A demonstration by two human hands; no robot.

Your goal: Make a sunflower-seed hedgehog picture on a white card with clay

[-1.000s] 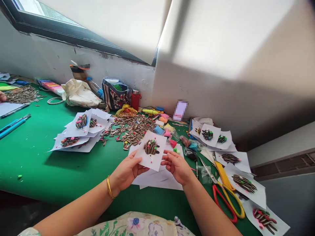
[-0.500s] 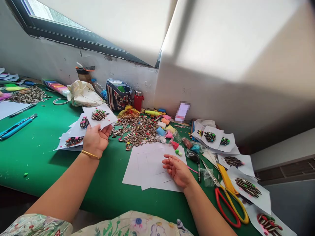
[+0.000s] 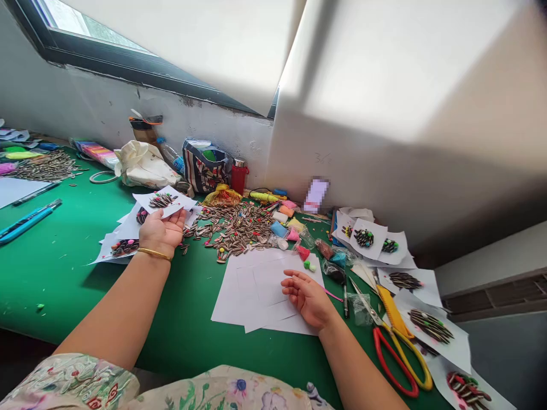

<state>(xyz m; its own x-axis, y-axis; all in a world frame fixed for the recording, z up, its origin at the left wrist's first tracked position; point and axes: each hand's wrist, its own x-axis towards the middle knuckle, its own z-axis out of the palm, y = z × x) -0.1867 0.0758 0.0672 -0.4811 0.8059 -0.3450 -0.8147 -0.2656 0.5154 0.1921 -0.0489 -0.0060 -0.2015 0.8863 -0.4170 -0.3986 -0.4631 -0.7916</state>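
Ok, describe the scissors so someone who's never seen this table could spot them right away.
On the green table, look between the right hand and the white cards down the right side. The scissors lie there, beside a long yellow tool. What sets them apart is their handles: one loop red, the other yellow.

I have a white paper card (image 3: 164,201) face up over a stack of similar cards (image 3: 127,229), its dark, striped seeds set in a cluster with small bright spots.
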